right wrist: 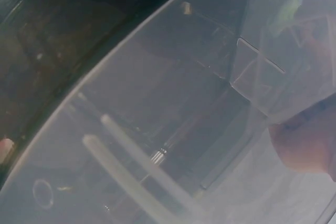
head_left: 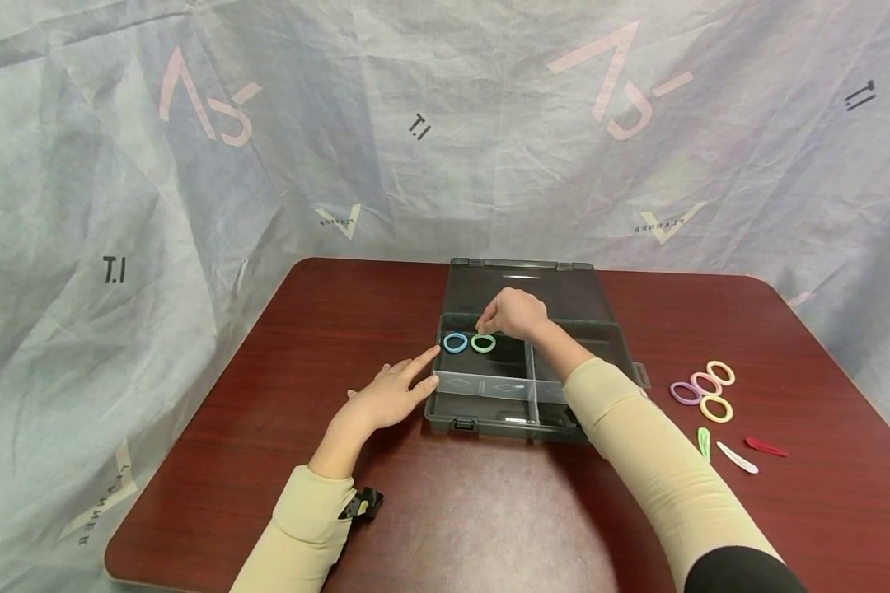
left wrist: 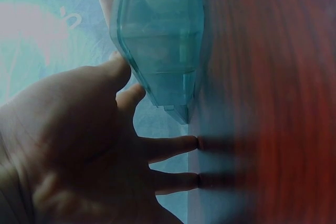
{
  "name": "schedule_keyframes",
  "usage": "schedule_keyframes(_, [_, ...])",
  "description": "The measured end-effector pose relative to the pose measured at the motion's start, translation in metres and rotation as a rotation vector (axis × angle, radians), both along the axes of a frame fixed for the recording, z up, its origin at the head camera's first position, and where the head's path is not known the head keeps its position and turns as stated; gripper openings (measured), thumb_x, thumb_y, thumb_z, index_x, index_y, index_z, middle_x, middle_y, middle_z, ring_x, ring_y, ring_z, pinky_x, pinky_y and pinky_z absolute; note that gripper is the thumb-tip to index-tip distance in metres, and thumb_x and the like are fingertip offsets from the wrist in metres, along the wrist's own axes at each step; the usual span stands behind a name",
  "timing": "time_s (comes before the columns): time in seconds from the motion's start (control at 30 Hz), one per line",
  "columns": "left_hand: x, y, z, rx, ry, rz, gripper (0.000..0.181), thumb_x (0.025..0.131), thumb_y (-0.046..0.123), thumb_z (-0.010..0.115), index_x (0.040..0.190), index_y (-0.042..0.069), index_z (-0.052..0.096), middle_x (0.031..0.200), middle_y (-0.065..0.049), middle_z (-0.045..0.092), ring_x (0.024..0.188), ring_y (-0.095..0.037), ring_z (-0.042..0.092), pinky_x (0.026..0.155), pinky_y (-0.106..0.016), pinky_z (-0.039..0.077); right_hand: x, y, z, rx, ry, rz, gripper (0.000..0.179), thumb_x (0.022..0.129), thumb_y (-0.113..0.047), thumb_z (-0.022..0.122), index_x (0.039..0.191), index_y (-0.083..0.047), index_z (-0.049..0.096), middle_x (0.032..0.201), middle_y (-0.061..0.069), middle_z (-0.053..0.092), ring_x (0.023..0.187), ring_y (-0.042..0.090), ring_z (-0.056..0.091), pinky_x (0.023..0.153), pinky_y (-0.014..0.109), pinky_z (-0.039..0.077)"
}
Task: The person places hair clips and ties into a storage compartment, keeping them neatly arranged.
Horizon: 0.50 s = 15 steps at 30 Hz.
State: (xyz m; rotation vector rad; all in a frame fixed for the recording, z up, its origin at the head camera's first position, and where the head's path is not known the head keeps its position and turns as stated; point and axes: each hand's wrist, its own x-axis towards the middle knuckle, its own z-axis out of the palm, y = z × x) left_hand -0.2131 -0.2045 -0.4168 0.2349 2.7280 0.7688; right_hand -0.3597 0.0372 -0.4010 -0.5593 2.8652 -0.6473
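Observation:
A grey see-through compartment box (head_left: pixel 489 429) stands with its lid (head_left: pixel 519 288) tilted back. In its back left compartment lie a blue hair tie (head_left: pixel 456 352) and, just right of it, a green hair tie (head_left: pixel 483 351). My right hand (head_left: pixel 517 314) reaches over the box, thumb and fingertips pinching the green tie's far edge. My left hand (head_left: pixel 388 397) spreads its fingers beside the box, index and thumb tips at the left wall. In the left wrist view, the left hand (left wrist: pixel 79 135) has thumb and index against the box's side (left wrist: pixel 157 45), two other fingertips down by the table.
To the right on the table (head_left: pixel 341 329) lie a purple hair tie (head_left: pixel 683 402), a pink one (head_left: pixel 704 375) and two yellow ones. Nearer are green (head_left: pixel 704 443), white (head_left: pixel 737 459) and red (head_left: pixel 765 447) hair clips. A printed cloth (head_left: pixel 415 181) hangs behind.

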Motion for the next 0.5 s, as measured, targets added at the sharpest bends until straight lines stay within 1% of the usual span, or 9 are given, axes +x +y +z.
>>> schedule_keyframes(0.13, [0.000,0.000,0.000,-0.004,0.002,0.000,0.060,0.105,0.060,0.037,0.161,0.047,0.018,0.165,-0.013,0.025,0.150,-0.048,0.012,0.094,-0.090,0.004,0.000,0.002,0.001,-0.018,0.000,0.023,0.007,0.089,-0.029,0.080,0.092,-0.025,0.085,0.109,-0.003,0.076,0.099,0.022,0.067,0.078,0.044,0.053])
schedule_keyframes(0.2, [0.000,0.000,0.000,-0.001,0.003,-0.001,0.060,0.105,0.059,0.038,0.161,0.047,0.018,0.165,-0.013,0.025,0.150,-0.048,0.012,0.094,-0.090,0.004,-0.002,0.004,0.002,-0.044,-0.008,0.044,0.008,0.089,-0.027,0.080,0.094,-0.023,0.085,0.107,-0.003,0.076,0.100,0.022,0.067,0.081,0.045,0.053])
schedule_keyframes(0.27, [0.001,0.001,0.000,0.001,0.002,-0.003,0.060,0.105,0.059,0.038,0.161,0.047,0.018,0.165,-0.013,0.025,0.150,-0.048,0.012,0.093,-0.090,0.004,-0.003,0.007,0.003,-0.097,-0.026,0.068,0.010,0.090,-0.025,0.080,0.097,-0.018,0.084,0.107,0.000,0.076,0.102,0.023,0.067,0.086,0.046,0.053])
schedule_keyframes(0.37, [0.002,0.001,0.001,0.006,-0.004,-0.003,0.060,0.105,0.059,0.038,0.161,0.047,0.018,0.165,-0.013,0.024,0.151,-0.048,0.012,0.094,-0.090,0.004,-0.007,0.016,0.008,-0.203,-0.061,0.103,0.015,0.092,-0.020,0.078,0.102,-0.011,0.082,0.108,0.005,0.076,0.106,0.026,0.067,0.092,0.048,0.052])
schedule_keyframes(0.47, [0.002,0.001,0.002,0.004,-0.008,-0.003,0.060,0.105,0.059,0.038,0.161,0.047,0.017,0.166,-0.012,0.023,0.151,-0.047,0.011,0.094,-0.090,0.004,-0.010,0.028,0.018,-0.295,-0.080,0.108,0.018,0.093,-0.019,0.077,0.105,-0.006,0.081,0.111,0.008,0.075,0.110,0.029,0.066,0.096,0.049,0.050])
schedule_keyframes(0.5, [0.003,0.001,0.002,0.004,-0.007,-0.004,0.060,0.105,0.059,0.038,0.161,0.047,0.017,0.166,-0.012,0.023,0.151,-0.047,0.011,0.094,-0.090,0.003,-0.011,0.033,0.022,-0.315,-0.080,0.098,0.019,0.093,-0.019,0.077,0.105,-0.006,0.081,0.113,0.008,0.074,0.113,0.028,0.065,0.097,0.049,0.049])
